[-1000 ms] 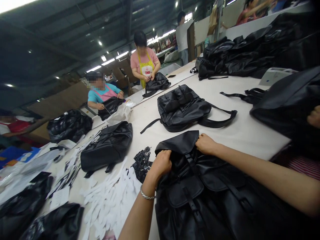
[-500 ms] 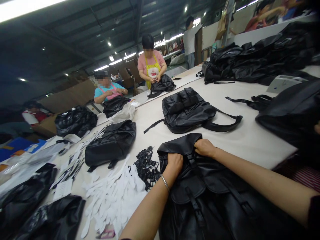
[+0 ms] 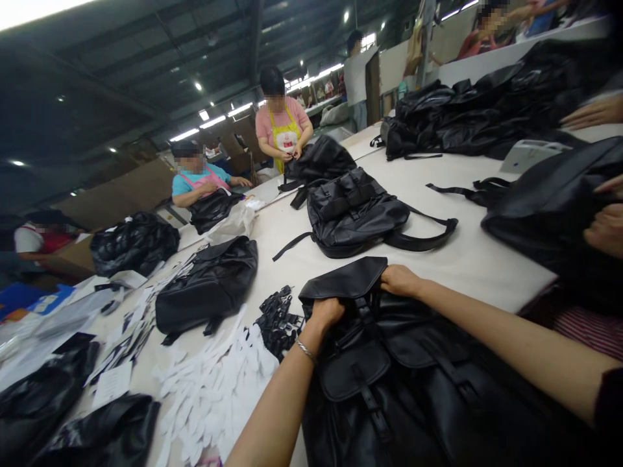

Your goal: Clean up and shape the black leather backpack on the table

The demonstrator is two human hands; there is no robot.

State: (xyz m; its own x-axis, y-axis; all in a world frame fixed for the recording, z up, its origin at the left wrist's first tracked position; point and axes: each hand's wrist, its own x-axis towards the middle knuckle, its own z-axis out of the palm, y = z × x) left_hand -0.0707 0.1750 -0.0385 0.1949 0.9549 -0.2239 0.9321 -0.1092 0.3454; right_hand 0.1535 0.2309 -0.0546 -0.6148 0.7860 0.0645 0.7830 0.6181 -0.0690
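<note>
A black leather backpack (image 3: 413, 376) lies in front of me at the table's near edge, its flap (image 3: 345, 282) folded back away from me. My left hand (image 3: 325, 312) is closed on the left side of the bag's top opening, a thin bracelet on its wrist. My right hand (image 3: 399, 280) grips the right side of the opening, just under the flap. A strap with a buckle (image 3: 363, 311) runs between my two hands.
A second black backpack (image 3: 357, 211) lies beyond mine, a third (image 3: 207, 285) to the left. Black buckles (image 3: 277, 318) and white paper tags (image 3: 214, 383) lie by my left arm. More bags are piled at the far right (image 3: 477, 110). Seated and standing workers handle bags across the table; another person's hands (image 3: 603, 227) hold a bag at right.
My left hand has slid deeper into the bag's opening, and the flap has shifted slightly. The standing worker in the yellow apron has lifted a bag higher.
</note>
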